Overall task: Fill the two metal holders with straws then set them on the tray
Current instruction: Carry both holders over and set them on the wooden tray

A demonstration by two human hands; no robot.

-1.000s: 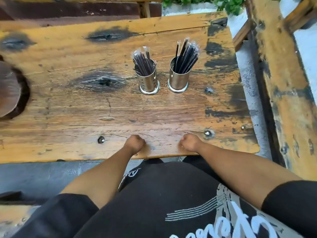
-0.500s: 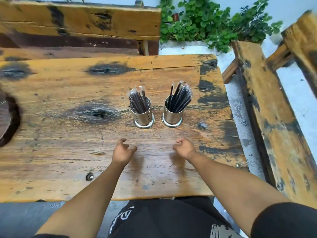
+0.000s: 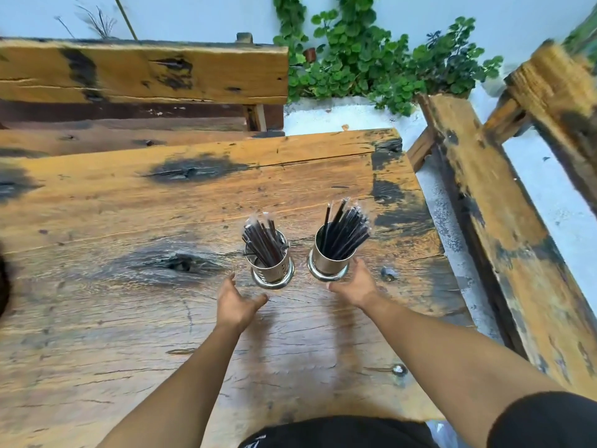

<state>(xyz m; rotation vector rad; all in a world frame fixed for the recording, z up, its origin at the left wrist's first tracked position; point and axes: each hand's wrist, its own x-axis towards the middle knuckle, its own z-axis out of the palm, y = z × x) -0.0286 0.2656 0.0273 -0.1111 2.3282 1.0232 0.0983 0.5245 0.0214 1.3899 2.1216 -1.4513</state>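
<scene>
Clothing: a black garment (image 3: 339,431) with a white print is showing at the near edge, with a black sleeve (image 3: 549,421) on the right arm.
Forearms: both are stretching out bare over the wooden table (image 3: 129,318), roughly parallel.
Left hand (image 3: 237,302): it is hovering just short of the left holder (image 3: 271,270), fingers spread wide and thumb out, gripping nothing. Whether a fingertip is touching the base rim, I cannot tell.
Right hand (image 3: 355,287): it is cupping wide open around the near right side of the right holder (image 3: 328,261), fingers reaching up beside its wall. Contact looks likely at the base but I cannot confirm it; the holder is not lifted.
Holders: both metal cylinders are standing upright on the table, just beside each other but apart. The left one is perforated, the right one plain.
Straws, left (image 3: 263,239): a dark bundle in clear wrappers is leaning left.
Straws, right (image 3: 344,234): a dark bundle is fanning toward the right, taller than the left one.
Table surface: worn orange planks are showing black knots (image 3: 190,169) and a bolt head (image 3: 399,369).
Beyond: a wooden bench (image 3: 142,76) is standing across the far side, another bench (image 3: 504,237) along the right.
Far back: green leafy plants (image 3: 371,59) are growing against a pale wall.
</scene>
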